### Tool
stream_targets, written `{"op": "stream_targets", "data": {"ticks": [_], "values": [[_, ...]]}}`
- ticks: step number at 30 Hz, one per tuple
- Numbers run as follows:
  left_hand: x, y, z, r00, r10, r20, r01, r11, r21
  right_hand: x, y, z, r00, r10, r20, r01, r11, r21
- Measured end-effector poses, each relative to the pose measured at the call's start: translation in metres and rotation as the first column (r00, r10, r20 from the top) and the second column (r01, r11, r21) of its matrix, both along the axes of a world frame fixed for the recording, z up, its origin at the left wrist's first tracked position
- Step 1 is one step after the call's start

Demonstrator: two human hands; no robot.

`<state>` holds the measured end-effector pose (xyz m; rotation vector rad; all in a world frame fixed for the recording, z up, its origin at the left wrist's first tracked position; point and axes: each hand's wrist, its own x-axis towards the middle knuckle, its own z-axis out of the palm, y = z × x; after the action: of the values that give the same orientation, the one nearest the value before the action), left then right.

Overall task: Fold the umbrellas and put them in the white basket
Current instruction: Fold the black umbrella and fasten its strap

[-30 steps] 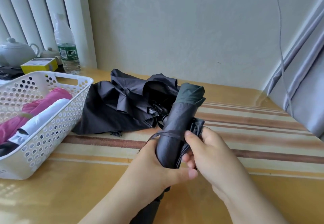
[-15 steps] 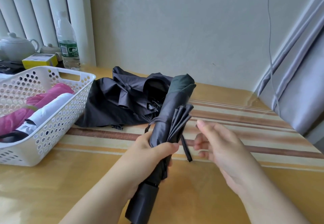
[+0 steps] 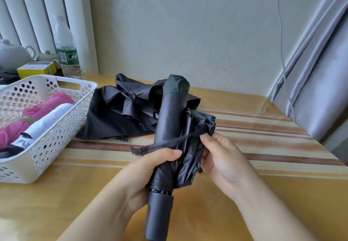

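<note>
Since 0.5 s ago: right hand [image 3: 224,157] back on dark umbrella [image 3: 170,127], pinching strap [image 3: 169,142] across the roll, prob. to bind loose pleats. Left hand [image 3: 150,171] grips canopy above handle, steadying it over table [image 3: 235,203]. White basket [image 3: 62,127] at left.

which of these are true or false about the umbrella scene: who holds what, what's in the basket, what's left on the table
1. The left hand grips the dark umbrella round its folded cloth. True.
2. The right hand rests flat on the table. False: it pinches the umbrella's strap and loose folds.
3. The white basket holds a pink umbrella and a white umbrella. True.
4. The black umbrella on the table is neatly rolled. False: it lies loose and crumpled behind the held one.
5. The water bottle lies inside the basket. False: it stands upright behind it.
</note>
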<state>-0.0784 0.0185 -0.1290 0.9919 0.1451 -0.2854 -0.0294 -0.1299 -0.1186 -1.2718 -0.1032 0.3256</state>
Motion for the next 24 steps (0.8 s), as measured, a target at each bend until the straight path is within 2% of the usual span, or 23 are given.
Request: {"op": "stream_targets", "data": {"ticks": [3,7,13,17,21,23,24], "values": [[-0.002,-0.001,0.002,1.0,0.0,-0.021,0.0,1.0,-0.014,0.0,0.0,0.0,1.0,-0.012,0.004,0.012,1.0,0.003],[-0.002,-0.005,0.003,0.999,0.008,-0.034,-0.008,1.0,-0.01,-0.001,-0.004,0.002,0.996,-0.018,0.089,0.026,0.995,-0.092],[0.001,-0.004,-0.002,0.999,-0.014,-0.041,0.014,1.0,-0.004,-0.009,-0.005,0.003,0.984,0.068,0.164,-0.026,0.969,-0.247],[0.001,-0.004,-0.004,0.999,-0.016,-0.035,0.017,1.0,0.012,-0.009,0.002,0.003,0.979,-0.037,0.2,0.098,0.946,-0.308],[0.001,-0.003,-0.006,1.0,-0.026,-0.008,0.025,0.999,-0.032,-0.005,0.0,0.006,0.973,-0.165,0.16,0.206,0.933,-0.295],[0.002,-0.003,-0.005,0.999,-0.039,0.021,0.04,0.997,-0.061,-0.004,-0.005,0.004,0.938,-0.185,0.294,0.298,0.862,-0.409],[0.002,-0.003,-0.006,0.998,-0.05,0.037,0.053,0.996,-0.071,-0.005,-0.009,0.006,0.887,-0.176,0.426,0.386,0.789,-0.478]]}}
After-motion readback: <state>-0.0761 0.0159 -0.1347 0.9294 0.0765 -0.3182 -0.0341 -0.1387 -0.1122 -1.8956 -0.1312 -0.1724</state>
